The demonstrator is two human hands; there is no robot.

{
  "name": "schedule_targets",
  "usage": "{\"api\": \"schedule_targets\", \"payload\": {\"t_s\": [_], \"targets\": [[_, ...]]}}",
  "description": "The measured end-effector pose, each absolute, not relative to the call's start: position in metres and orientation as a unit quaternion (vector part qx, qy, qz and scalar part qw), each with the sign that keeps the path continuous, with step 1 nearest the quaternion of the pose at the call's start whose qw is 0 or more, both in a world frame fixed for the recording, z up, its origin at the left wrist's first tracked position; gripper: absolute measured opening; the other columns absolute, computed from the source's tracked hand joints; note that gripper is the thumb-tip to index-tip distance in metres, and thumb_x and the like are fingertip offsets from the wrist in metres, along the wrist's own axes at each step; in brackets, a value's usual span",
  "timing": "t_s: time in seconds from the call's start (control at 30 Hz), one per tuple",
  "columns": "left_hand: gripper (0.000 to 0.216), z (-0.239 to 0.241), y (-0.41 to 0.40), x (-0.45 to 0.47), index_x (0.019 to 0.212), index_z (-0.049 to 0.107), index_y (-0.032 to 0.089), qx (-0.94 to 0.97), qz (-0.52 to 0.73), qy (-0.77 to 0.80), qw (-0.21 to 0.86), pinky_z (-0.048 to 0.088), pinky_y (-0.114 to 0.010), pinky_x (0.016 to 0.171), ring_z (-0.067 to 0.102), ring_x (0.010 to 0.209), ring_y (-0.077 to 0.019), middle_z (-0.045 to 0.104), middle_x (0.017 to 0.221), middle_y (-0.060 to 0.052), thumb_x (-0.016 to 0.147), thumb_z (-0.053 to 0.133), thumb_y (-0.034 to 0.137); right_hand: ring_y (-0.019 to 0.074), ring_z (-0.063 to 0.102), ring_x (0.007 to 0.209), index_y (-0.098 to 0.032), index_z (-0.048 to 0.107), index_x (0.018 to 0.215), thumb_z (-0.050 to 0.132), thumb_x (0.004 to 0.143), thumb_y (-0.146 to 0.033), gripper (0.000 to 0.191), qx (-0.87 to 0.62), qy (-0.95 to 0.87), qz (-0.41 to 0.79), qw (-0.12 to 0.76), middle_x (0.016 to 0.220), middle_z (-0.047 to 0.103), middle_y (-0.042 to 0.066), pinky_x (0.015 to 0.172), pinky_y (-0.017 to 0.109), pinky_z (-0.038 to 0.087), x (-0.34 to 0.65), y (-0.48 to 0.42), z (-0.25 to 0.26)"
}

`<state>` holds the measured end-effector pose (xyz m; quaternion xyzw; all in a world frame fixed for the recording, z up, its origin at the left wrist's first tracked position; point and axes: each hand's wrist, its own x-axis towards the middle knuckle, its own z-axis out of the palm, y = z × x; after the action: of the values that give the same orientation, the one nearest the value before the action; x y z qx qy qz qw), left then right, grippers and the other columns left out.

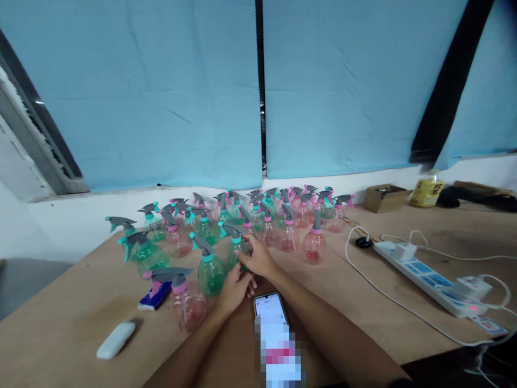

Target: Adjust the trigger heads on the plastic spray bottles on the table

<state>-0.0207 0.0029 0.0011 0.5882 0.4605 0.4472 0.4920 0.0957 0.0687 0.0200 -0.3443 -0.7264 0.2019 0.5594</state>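
Observation:
A green spray bottle (236, 246) with a grey and teal trigger head stands in front of me. My right hand (258, 257) has its fingers around the right side of this bottle, just below the collar. Close to the bottle's lower front, my left hand (235, 286) is closed with its fingers curled; what lies in them, if anything, is hidden. Left of my hands are another green spray bottle (212, 276) and a pink spray bottle (188, 308) with its nozzle pointing left. Below my hands lies a lit phone (270, 307), its screen partly blurred out.
Several pink and green spray bottles (288, 237) crowd the table towards the wall. A white oval case (116, 340) and a blue packet (155, 296) lie at left. On the right are a power strip (428, 277) with white cables, a cardboard box (385, 198) and a yellow-labelled jug (427, 189).

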Motion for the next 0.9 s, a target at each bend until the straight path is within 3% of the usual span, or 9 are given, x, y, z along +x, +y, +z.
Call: {"api": "schedule_targets", "payload": {"t_s": [0.23,0.43,0.57,0.73,0.9], "targets": [[0.023,-0.003,0.004,-0.019,0.085,0.050,0.018,0.607,0.432,0.449,0.493,0.041,-0.020,0.039,0.054,0.039,-0.0101,0.062,0.056,0.004,0.080,0.058,0.039,0.0191,0.062,0.092,-0.021,0.055,0.117,0.066,0.075,-0.022,0.043,-0.361,-0.706,0.297,0.532,0.113,0.061,0.007,0.079,0.034,0.052,0.090,0.068,0.018],[0.031,-0.002,0.007,-0.022,0.100,0.051,0.018,0.578,0.444,0.460,0.506,0.040,-0.019,0.038,0.056,0.039,-0.0114,0.062,0.055,0.005,0.079,0.060,0.040,0.0147,0.059,0.074,-0.021,0.058,0.106,0.054,0.075,-0.015,0.032,-0.378,-0.693,0.292,0.540,0.099,0.061,0.003,0.071,0.030,0.051,0.089,0.070,0.017],[0.049,0.002,0.007,-0.023,0.116,0.047,0.017,0.554,0.450,0.463,0.526,0.040,-0.019,0.039,0.055,0.039,-0.0118,0.062,0.054,0.006,0.078,0.062,0.044,0.0216,0.056,0.096,-0.021,0.058,0.099,0.053,0.074,-0.014,0.026,-0.436,-0.645,0.170,0.604,0.103,0.056,0.006,0.090,0.038,0.047,0.102,0.073,0.021],[0.076,0.003,0.007,-0.022,0.141,0.030,0.015,0.530,0.469,0.467,0.530,0.042,-0.019,0.040,0.056,0.041,-0.0122,0.062,0.055,0.006,0.080,0.063,0.047,0.0270,0.047,0.120,-0.020,0.046,0.124,0.057,0.080,-0.022,0.046,-0.442,-0.649,0.142,0.602,0.123,0.053,0.012,0.105,0.045,0.037,0.111,0.084,0.013],[0.089,0.002,0.008,-0.022,0.149,0.018,0.018,0.522,0.480,0.465,0.530,0.040,-0.018,0.040,0.057,0.040,-0.0117,0.062,0.056,0.007,0.080,0.064,0.049,0.0298,0.039,0.130,-0.018,0.035,0.139,0.060,0.082,-0.030,0.064,-0.443,-0.662,0.156,0.584,0.139,0.046,0.015,0.109,0.049,0.032,0.103,0.096,0.004]]}}
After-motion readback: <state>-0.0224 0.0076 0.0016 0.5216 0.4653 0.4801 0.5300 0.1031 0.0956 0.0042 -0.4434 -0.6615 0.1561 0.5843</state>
